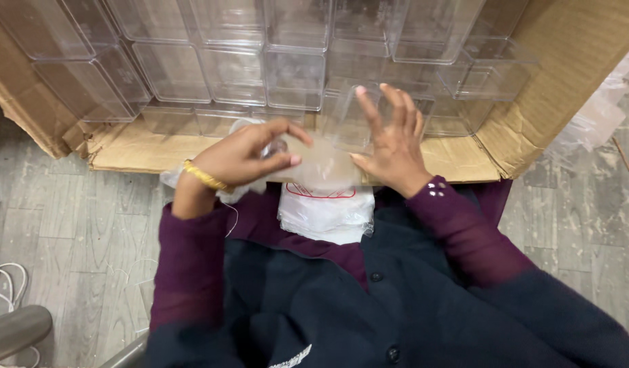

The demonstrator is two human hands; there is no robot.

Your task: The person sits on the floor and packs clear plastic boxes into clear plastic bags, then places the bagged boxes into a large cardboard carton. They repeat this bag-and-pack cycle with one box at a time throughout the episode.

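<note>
My left hand, with a gold bangle at the wrist, pinches a small clear piece and a crumpled clear plastic bag. My right hand has its fingers spread around a clear plastic box, holding it upright between both hands. A stack of small clear bags with red print lies on my lap just below the hands. Whether the left hand's piece touches the box is unclear.
A large cardboard carton lies open in front of me, filled with several rows of clear plastic boxes. White cables lie at the lower left on the grey floor. Clear plastic wrap sits at the right.
</note>
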